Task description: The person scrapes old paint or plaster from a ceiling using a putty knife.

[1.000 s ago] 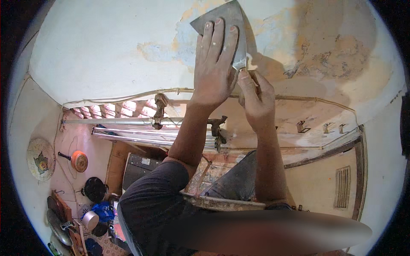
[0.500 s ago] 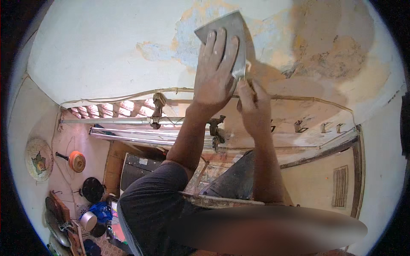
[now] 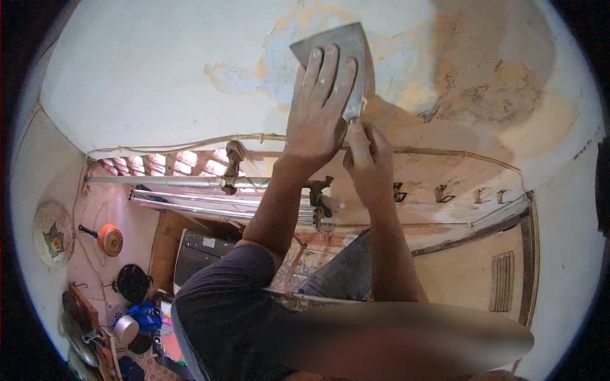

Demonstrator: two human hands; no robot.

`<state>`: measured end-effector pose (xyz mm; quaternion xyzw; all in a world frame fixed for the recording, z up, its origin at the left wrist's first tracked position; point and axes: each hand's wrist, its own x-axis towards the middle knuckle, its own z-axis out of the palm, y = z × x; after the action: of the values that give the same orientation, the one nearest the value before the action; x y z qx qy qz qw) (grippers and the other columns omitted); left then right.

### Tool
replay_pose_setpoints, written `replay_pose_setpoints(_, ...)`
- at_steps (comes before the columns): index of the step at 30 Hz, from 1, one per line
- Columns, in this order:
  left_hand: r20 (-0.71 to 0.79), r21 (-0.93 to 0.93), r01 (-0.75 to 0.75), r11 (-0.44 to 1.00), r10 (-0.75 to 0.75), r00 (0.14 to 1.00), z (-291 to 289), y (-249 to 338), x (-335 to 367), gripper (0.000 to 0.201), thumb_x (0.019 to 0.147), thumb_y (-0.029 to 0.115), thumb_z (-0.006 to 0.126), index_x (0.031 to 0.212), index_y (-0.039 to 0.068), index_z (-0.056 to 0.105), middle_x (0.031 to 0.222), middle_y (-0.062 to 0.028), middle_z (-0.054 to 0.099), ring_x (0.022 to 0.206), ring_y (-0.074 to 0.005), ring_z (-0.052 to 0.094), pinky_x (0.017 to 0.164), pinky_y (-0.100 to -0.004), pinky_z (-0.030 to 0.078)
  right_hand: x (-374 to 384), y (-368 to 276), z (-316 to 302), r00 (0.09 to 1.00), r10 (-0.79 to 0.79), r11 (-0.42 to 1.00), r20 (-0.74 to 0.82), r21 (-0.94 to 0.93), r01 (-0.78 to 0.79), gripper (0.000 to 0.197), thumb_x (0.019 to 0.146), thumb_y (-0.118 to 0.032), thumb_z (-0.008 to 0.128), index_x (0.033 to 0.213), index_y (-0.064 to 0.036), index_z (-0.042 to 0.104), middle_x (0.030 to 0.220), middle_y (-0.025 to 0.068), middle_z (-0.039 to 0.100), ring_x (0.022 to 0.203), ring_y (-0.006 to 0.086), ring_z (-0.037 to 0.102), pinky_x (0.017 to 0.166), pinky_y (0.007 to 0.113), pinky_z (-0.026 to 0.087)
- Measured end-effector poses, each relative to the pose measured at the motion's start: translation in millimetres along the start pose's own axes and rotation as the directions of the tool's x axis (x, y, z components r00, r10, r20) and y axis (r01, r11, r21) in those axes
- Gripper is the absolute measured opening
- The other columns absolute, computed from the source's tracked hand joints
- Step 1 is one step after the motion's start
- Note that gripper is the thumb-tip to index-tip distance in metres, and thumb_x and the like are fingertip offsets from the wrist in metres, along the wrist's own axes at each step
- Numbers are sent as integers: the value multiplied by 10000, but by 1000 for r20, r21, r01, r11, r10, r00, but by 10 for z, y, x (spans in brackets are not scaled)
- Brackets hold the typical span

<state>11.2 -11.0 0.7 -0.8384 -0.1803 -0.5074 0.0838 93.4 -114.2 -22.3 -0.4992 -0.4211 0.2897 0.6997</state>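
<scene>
Left hand (image 3: 321, 114) lies flat on the scraper blade (image 3: 340, 51); right hand (image 3: 368, 159) grips its handle. Around the blade, ceiling (image 3: 146, 70) paint remains largely unstripped.

Person at work, seen from above. Both forearms are bare from elbow to wrist, and neither the left hand (image 3: 318, 120) nor the right hand (image 3: 368, 162) wears a glove, ring, watch or band. Below the left hand, past the elbow, a short dark grey sleeve (image 3: 222, 286) of plain fabric covers the upper arm and shoulder. Below the right hand, beside its forearm, lies worn blue-grey denim (image 3: 340, 276), faded and flecked with pale marks.
</scene>
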Motion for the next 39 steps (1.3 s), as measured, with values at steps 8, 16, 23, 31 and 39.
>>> replay_pose_setpoints(8,-106,-10,-81,997,79,991,18,-16,28,742,880,333,633,1531,108,356,1617,-187,229,1490,-419,178,1196,-576,142,34,-4,-60,992,120,990,31,-73,-117,318,1019,-329,567,953,-21,607,687,-9,504,582,75,461,519,268,372)
replay_pose_setpoints(16,-57,-21,-8,1000,7,998,-30,23,34,716,821,121,622,1491,45,381,1571,-238,279,1452,-455,237,1162,-595,204,26,-48,-65,998,-37,999,59,-1,37,308,1016,-325,574,957,-25,612,699,-8,507,589,79,471,525,266,383)
replay_pose_setpoints(23,-48,-4,26,1000,-26,998,-5,43,13,755,806,100,639,1499,19,350,1572,-255,265,1452,-466,227,1162,-605,191,3,-74,-79,990,-115,993,76,-12,116,308,1023,-286,551,864,-22,559,655,5,472,577,89,449,519,284,359)
replay_pose_setpoints(31,-48,-15,36,999,-37,998,4,63,19,725,830,131,600,1499,3,352,1577,-267,251,1444,-483,239,1161,-603,189,29,-155,-125,994,-74,992,85,-100,83,318,1019,-281,556,886,7,573,696,56,492,629,137,455,584,326,389)
replay_pose_setpoints(39,-65,-60,16,998,-20,998,49,49,13,702,862,180,594,1500,7,358,1568,-270,267,1454,-486,204,1161,-623,168,52,-165,-122,988,-115,977,101,-167,131,296,1025,-250,550,912,22,581,684,71,487,645,135,447,598,330,395)
